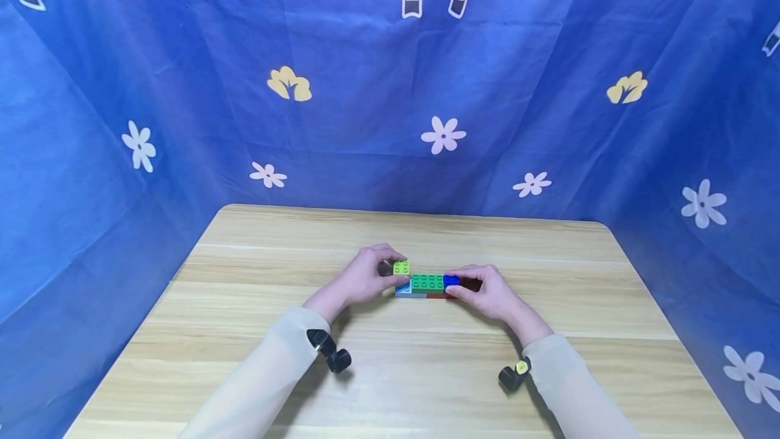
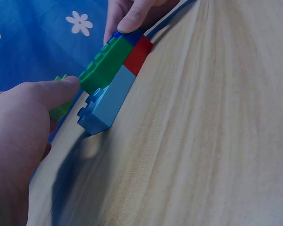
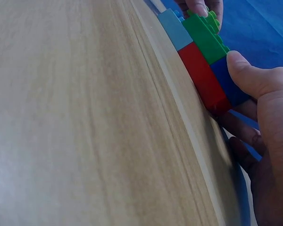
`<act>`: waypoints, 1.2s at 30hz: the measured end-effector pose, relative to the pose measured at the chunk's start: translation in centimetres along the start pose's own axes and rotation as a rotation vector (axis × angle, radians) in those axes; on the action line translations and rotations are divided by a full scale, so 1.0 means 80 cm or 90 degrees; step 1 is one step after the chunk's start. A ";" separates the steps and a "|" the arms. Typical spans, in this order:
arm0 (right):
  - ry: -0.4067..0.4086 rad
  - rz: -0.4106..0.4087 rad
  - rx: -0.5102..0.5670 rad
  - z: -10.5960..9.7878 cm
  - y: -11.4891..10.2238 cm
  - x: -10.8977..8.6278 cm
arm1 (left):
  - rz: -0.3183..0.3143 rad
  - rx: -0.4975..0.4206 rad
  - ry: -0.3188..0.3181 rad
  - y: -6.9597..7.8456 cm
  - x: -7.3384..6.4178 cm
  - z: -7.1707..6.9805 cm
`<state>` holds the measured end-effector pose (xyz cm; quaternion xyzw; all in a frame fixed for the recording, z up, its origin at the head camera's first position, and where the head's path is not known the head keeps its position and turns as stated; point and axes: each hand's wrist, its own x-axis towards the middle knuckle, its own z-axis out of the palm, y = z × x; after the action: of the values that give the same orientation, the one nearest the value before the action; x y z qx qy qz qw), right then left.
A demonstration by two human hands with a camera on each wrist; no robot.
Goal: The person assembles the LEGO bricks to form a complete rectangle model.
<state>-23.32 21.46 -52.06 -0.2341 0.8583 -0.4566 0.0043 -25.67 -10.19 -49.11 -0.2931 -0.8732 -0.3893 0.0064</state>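
Light blue (image 2: 109, 104) and red (image 3: 202, 77) toy building bricks lie end to end as a bottom row on the table. On top of them sit a green brick (image 1: 428, 284) and, at the right end, a dark blue brick (image 3: 228, 81). My left hand (image 1: 367, 275) pinches a lime green brick (image 1: 401, 267) between thumb and fingers, just over the studs at the light blue brick's left end. With thumb and fingers, my right hand (image 1: 492, 295) grips the dark blue brick from its near and far sides.
The wood-grain table (image 1: 414, 371) stretches around the bricks. Behind it and at both sides hangs a blue cloth (image 1: 365, 134) with flowers printed on it. A small black camera (image 1: 334, 356) sits on the left sleeve, another camera (image 1: 510, 378) on the right.
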 end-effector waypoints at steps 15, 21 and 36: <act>0.000 0.014 0.010 -0.001 -0.001 0.001 | -0.013 -0.002 -0.030 0.004 -0.010 0.007; 0.001 0.014 0.007 0.000 -0.001 0.000 | -0.005 0.003 -0.032 -0.001 -0.013 0.011; 0.003 0.018 0.015 0.002 0.002 0.000 | 0.014 -0.016 -0.019 -0.008 -0.015 0.014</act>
<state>-23.34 21.44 -52.26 -0.2208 0.8563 -0.4668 0.0117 -24.74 -10.36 -50.61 -0.3085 -0.8650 -0.3957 -0.0056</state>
